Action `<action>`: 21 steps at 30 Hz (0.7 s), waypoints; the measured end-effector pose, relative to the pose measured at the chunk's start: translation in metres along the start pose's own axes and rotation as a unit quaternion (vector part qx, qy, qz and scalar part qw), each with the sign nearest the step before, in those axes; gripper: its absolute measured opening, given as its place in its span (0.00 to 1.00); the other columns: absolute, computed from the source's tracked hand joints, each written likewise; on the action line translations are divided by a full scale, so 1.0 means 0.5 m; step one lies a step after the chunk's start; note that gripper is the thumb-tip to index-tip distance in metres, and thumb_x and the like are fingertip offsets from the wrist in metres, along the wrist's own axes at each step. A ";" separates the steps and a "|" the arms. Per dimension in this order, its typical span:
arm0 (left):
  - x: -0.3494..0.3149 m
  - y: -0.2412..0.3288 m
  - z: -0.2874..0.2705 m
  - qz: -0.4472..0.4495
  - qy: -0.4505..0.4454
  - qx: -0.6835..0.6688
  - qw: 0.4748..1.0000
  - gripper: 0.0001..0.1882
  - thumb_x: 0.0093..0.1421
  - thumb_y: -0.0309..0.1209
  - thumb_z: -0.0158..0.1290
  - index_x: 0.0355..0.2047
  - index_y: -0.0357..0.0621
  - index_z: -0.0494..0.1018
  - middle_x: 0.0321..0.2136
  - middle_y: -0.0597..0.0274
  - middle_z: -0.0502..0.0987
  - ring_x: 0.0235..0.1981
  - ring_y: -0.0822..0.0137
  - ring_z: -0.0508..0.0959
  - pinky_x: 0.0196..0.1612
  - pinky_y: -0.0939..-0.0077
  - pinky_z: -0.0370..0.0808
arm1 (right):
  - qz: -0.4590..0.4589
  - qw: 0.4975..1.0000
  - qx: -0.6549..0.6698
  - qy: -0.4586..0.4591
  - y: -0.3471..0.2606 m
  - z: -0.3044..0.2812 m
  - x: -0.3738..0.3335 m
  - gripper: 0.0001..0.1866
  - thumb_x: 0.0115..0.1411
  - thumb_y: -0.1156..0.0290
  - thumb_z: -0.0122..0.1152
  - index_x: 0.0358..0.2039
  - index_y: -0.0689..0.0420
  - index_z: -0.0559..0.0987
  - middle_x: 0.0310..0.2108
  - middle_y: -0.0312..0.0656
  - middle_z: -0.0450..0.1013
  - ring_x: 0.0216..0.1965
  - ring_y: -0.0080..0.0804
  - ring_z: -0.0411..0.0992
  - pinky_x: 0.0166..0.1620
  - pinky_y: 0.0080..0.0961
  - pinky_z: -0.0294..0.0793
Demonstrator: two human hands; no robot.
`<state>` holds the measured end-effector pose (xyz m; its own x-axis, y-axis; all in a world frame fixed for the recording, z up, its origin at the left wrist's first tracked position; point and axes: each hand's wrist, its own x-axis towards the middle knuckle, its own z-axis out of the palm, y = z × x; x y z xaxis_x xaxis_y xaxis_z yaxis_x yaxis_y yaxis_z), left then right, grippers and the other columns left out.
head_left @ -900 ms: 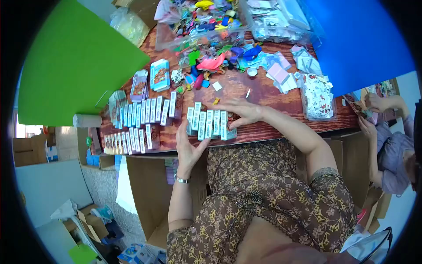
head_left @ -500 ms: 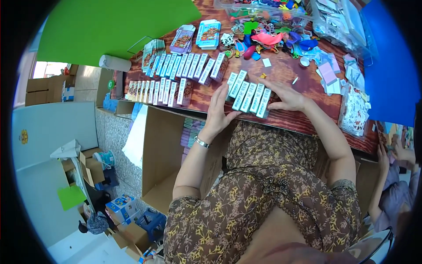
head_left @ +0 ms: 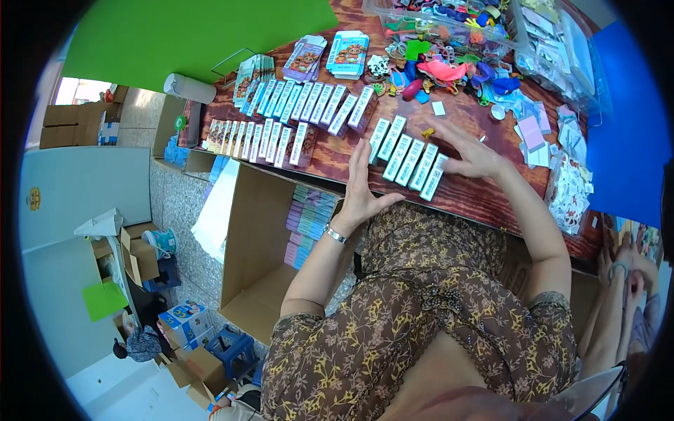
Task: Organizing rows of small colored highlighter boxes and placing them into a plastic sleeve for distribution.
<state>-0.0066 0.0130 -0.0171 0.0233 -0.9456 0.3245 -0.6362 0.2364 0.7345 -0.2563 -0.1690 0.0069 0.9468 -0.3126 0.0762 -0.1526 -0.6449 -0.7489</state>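
Note:
Small white-edged boxes (head_left: pixel 409 163) stand on edge in front of me near the table's front edge, several in a slanted row with two more boxes (head_left: pixel 390 138) behind at its left end. My left hand (head_left: pixel 361 200) is beside the left end of this group, fingers straight and thumb spread away, gripping nothing. At the other end, my right hand (head_left: pixel 474 151) has its fingers stretched out and apart, the thumb side close to the rightmost box (head_left: pixel 434 177). Whether it touches that box I cannot tell. A small yellow piece (head_left: pixel 428 132) lies just behind the group.
Two longer rows of similar boxes (head_left: pixel 309 102) stand to the left, with flat cartons (head_left: pixel 347 55) behind. Colourful small trinkets (head_left: pixel 442 70) are heaped at the back near clear bins (head_left: pixel 554 52). A bag (head_left: pixel 567 189) lies right. An open carton (head_left: pixel 256 231) is below the table; another person's hands (head_left: pixel 628 259) show far right.
Both hands have eased off the boxes; the left thumb has spread away and the right fingers have lifted. The row of boxes sits more slanted, and the whole view has shifted slightly.

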 end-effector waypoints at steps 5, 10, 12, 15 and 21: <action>-0.025 0.013 0.058 -0.089 0.077 -0.079 0.990 0.53 0.52 0.31 0.58 0.69 0.31 0.36 0.67 0.40 0.47 0.70 0.50 0.50 0.70 0.60 0.47 | 0.079 0.992 0.078 0.053 0.008 0.024 0.119 0.36 0.67 0.58 0.48 0.71 0.56 0.51 0.69 0.53 0.54 0.71 0.46 0.51 0.70 0.37 0.48; -0.005 0.027 0.144 -0.176 0.175 -0.081 0.965 0.46 0.59 0.32 0.55 0.69 0.30 0.39 0.68 0.37 0.47 0.70 0.42 0.47 0.71 0.57 0.44 | 0.082 0.994 0.064 0.014 0.040 0.074 0.122 0.33 0.66 0.65 0.46 0.71 0.52 0.53 0.67 0.54 0.59 0.68 0.48 0.57 0.68 0.37 0.54; -0.020 0.025 0.134 -0.175 0.169 -0.093 0.966 0.46 0.61 0.33 0.54 0.69 0.31 0.39 0.69 0.37 0.45 0.71 0.43 0.46 0.71 0.57 0.45 | 0.098 0.991 0.091 -0.009 -0.006 0.066 0.142 0.34 0.65 0.66 0.47 0.71 0.55 0.54 0.66 0.56 0.59 0.68 0.50 0.57 0.68 0.38 0.54; -0.019 0.022 0.106 -0.150 0.141 -0.092 0.974 0.46 0.62 0.37 0.53 0.70 0.32 0.37 0.69 0.36 0.43 0.71 0.43 0.44 0.71 0.57 0.44 | 0.073 0.994 0.076 -0.007 0.038 0.072 0.135 0.34 0.66 0.67 0.46 0.71 0.56 0.51 0.67 0.56 0.58 0.68 0.47 0.56 0.68 0.36 0.53; -0.058 0.046 -0.127 0.009 0.253 0.039 0.967 0.33 0.59 0.34 0.58 0.63 0.40 0.61 0.60 0.43 0.64 0.65 0.47 0.62 0.67 0.54 0.58 | 0.156 0.945 0.277 0.075 0.095 0.033 0.140 0.36 0.71 0.46 0.40 0.70 0.58 0.54 0.64 0.49 0.63 0.62 0.40 0.64 0.62 0.36 0.63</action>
<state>0.0270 0.0603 0.0283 0.3728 -0.7064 0.6016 -0.6960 0.2159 0.6848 -0.1926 -0.2098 -0.0343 0.8233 -0.5492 -0.1434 -0.2066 -0.0547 -0.9769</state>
